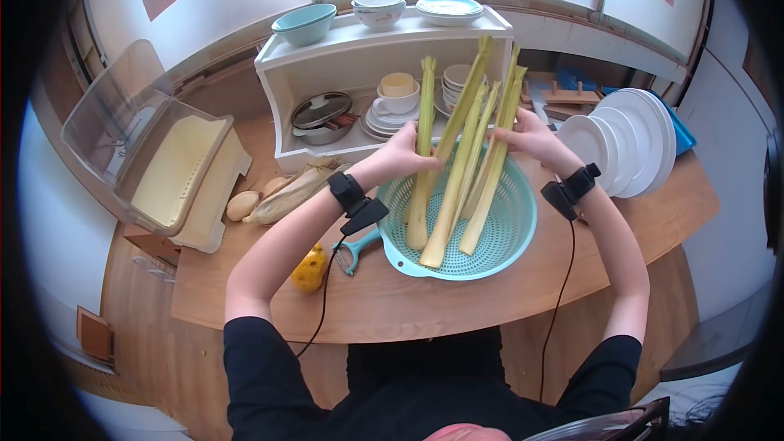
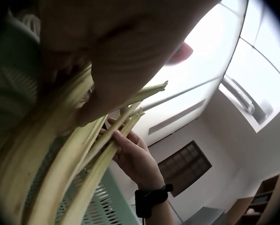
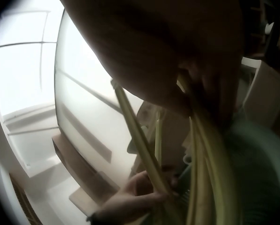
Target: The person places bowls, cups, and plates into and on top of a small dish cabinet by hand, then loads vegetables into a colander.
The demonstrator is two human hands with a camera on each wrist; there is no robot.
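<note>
Pale-green celery stalks (image 1: pixel 464 165) slant over the turquoise colander (image 1: pixel 520 216), clamped in my left grip (image 1: pixel 408 155) and right grip (image 1: pixel 535 140); best I squeeze gently and evenly, so none bruise or slip.

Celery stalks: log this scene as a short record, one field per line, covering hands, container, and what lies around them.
Item: several celery stalks, pale at the lower ends, greener toward the top
Left hand: grips stalks on the left side of the bunch
Right hand: holds stalks on the right side
Container: light blue colander, under the stalks' lower ends
Left of container: blue peeler and a lumpy yellow item
Right rear: white plates standing on edge
Behind: white shelf with dishes
Surface: wooden table
</note>
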